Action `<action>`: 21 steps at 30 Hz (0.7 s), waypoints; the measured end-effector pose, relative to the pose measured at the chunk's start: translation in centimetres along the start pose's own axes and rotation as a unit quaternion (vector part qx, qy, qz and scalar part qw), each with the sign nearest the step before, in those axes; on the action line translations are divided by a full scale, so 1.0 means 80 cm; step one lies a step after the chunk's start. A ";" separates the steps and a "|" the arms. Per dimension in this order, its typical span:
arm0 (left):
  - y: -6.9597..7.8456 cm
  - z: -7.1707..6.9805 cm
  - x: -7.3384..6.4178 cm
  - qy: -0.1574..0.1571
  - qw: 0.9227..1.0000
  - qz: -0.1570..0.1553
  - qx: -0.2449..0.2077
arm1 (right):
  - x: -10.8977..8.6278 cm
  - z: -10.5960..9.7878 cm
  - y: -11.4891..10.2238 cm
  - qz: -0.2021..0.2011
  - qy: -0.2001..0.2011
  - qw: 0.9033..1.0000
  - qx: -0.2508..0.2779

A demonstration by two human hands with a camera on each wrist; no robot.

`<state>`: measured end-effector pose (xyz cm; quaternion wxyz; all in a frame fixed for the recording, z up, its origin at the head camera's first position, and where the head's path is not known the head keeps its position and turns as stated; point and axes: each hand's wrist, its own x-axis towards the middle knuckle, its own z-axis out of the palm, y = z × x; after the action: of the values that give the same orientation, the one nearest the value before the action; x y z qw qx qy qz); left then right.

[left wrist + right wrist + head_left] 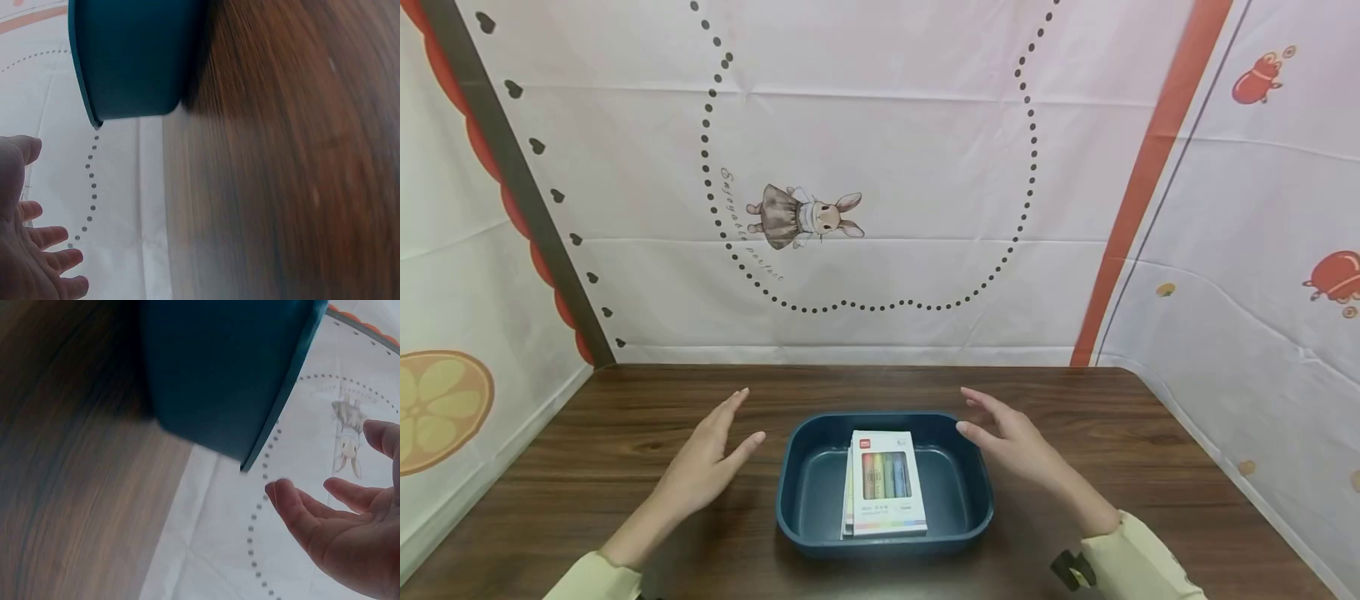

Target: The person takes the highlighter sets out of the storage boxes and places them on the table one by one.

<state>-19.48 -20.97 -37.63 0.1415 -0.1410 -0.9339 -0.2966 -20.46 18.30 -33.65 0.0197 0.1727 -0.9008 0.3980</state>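
Observation:
A dark blue rectangular tub [820, 483] with rounded corners stands on the wooden table. Inside lies a white box of coloured sticks [890, 518], several colours showing through its window, on top of another flat pack [848, 500] that is mostly covered. To the tub's left, my left hand [703, 462] is held with fingers extended and thumb apart, touching nothing. My right hand [1018, 442] hovers by the tub's right rim, fingers loosely bent and holding nothing. Both wrist views show the tub's outer side [134, 56] beyond the hands.
Dark wood-grain table [700, 567] surrounds the tub. A white printed cloth [925, 183] hangs behind it, with a rabbit figure [805, 218] and dotted lines. More cloth [1247, 333] closes off the left and right sides.

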 end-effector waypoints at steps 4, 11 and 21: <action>0.007 0.003 -0.001 -0.008 0.999 -0.012 -0.051 | 0.001 0.009 -0.008 0.023 -0.029 0.998 0.047; 0.014 0.011 -0.003 -0.025 0.991 -0.032 -0.128 | 0.001 0.020 -0.015 0.028 -0.084 0.989 0.117; 0.022 0.025 -0.003 -0.079 0.969 -0.068 -0.224 | 0.004 0.034 -0.015 0.056 -0.156 0.973 0.163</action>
<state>-19.03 -18.50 -38.37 0.0115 -0.1281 -0.8591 -0.4953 -20.08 15.48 -34.58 -0.1715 0.1822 -0.8242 0.5080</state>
